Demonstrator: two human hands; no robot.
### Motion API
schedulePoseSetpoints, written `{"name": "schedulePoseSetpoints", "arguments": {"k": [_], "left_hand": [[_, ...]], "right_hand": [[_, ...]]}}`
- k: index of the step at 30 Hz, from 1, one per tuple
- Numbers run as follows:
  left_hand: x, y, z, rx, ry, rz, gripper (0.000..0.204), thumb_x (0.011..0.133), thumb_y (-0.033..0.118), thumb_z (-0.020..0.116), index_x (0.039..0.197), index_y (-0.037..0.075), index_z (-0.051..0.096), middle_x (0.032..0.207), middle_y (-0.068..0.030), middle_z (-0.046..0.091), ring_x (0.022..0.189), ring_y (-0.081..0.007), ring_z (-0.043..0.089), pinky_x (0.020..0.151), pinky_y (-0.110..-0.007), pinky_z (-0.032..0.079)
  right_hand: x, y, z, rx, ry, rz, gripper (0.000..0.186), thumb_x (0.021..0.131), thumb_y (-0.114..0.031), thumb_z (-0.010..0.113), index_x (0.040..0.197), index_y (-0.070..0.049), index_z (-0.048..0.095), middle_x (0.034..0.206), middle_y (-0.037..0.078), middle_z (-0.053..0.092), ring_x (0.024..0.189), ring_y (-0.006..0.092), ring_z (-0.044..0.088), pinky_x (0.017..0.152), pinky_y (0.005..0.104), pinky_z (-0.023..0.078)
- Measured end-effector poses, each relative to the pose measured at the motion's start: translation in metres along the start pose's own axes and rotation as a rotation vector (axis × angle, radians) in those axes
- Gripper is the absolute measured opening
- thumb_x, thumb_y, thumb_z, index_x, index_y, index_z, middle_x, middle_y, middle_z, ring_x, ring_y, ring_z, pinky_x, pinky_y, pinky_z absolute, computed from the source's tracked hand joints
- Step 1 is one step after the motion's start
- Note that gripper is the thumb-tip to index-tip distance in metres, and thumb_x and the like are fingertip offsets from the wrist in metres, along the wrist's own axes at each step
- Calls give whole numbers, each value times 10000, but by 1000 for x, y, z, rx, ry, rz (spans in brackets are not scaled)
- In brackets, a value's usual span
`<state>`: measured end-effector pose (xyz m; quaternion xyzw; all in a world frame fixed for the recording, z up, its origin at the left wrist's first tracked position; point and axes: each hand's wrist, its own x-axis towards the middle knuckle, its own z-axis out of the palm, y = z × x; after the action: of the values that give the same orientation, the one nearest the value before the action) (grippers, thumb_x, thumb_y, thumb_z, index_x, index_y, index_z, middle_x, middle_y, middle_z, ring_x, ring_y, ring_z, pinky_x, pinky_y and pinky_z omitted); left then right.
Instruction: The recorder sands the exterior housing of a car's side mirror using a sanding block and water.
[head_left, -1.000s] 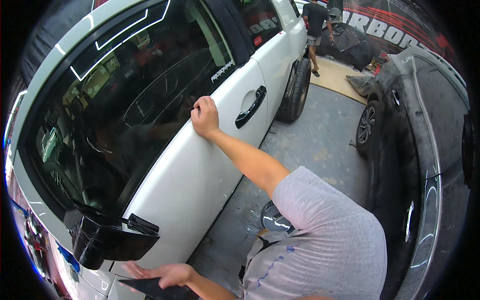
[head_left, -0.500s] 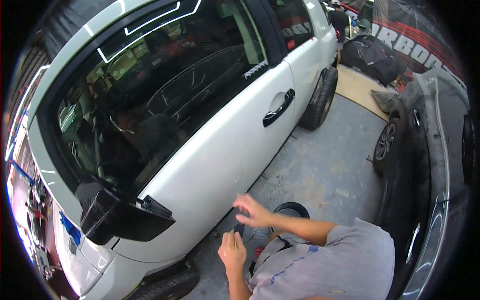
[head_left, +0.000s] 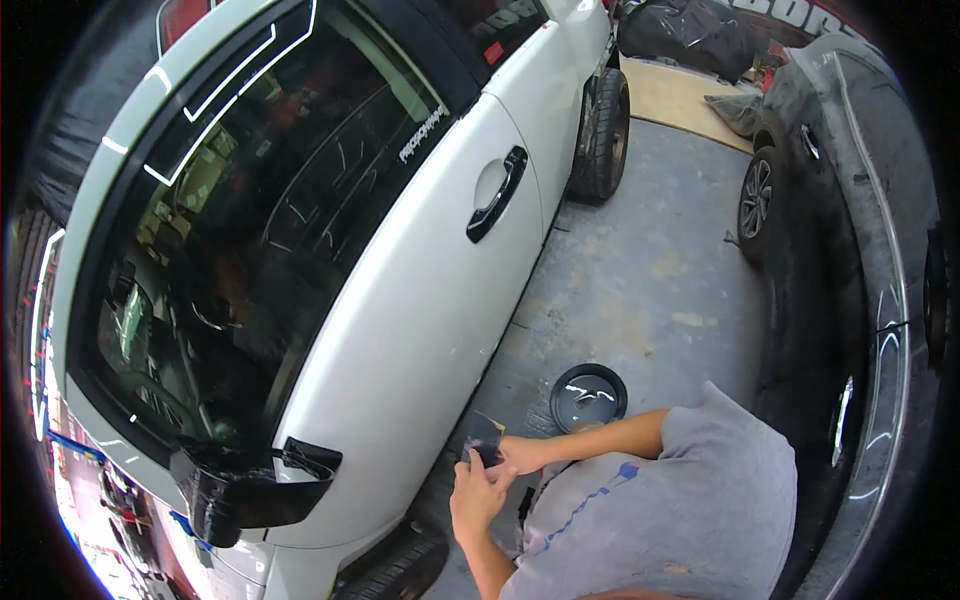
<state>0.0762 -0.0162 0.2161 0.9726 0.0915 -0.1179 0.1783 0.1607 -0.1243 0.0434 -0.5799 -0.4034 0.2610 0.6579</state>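
My left hand [head_left: 478,500] and my right hand [head_left: 522,456] meet in front of my body, both closed. Between their fingers sits a small dark grey flat piece that looks like sandpaper [head_left: 484,436], with a yellowish edge on its right side. Fingers cover its lower part. Just beyond my right forearm, a round black bucket [head_left: 560,408] stands on the floor, with shiny liquid inside. To the left is the white car's door [head_left: 410,330], apart from both hands.
A black side mirror [head_left: 260,500] with loose-looking trim juts out at the lower left. The door has a black handle [head_left: 497,195]. On the right stands a dark, dusty car [head_left: 815,290]. Grey floor [head_left: 650,270] runs between the cars toward a tan board [head_left: 680,105].
My right hand has come down from above to join the left at the dark piece, which now shows more fully. The view has shifted, bringing the bucket more into sight.
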Motion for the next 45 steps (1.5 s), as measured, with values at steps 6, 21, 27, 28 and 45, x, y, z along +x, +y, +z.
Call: {"name": "schedulePoseSetpoints", "arguments": {"k": [6,21,27,28,45], "left_hand": [[-56,3,-145,45,632,333,509,824,308,815,1202,-10,692,1163,-212,692,1092,-402,646,945,-479,516],[-38,-101,-294,281,1406,-112,477,1115,317,370,1290,-25,654,1324,-177,649,1250,-361,571,1085,-428,423],[-35,-101,-291,252,1432,-133,484,1114,338,374,1277,-3,676,1301,-147,678,1234,-338,594,1085,-413,423],[-34,-104,-291,271,1443,-132,483,1113,339,376,1272,1,682,1294,-143,684,1233,-332,598,1085,-410,423],[-29,-143,-288,345,1595,-23,330,1071,216,500,1189,29,746,1206,-148,732,1120,-306,663,1003,-396,475]], "right_hand": [[-8,-58,-34,113,130,438,601,1028,-566,504,992,2,699,801,85,687,704,172,646,641,339,525],[-32,-95,-72,-181,136,611,556,1011,-463,544,980,74,683,816,195,704,566,259,693,562,394,555],[-44,-123,-85,165,222,789,543,1025,-423,539,1089,105,651,933,163,688,562,259,695,524,353,559],[-46,-123,-84,167,228,791,543,1025,-423,539,1089,105,651,933,163,688,562,259,695,524,353,559],[-132,-104,-97,0,226,859,438,1040,-261,548,1200,145,590,1069,223,689,723,298,750,589,369,612]]}}
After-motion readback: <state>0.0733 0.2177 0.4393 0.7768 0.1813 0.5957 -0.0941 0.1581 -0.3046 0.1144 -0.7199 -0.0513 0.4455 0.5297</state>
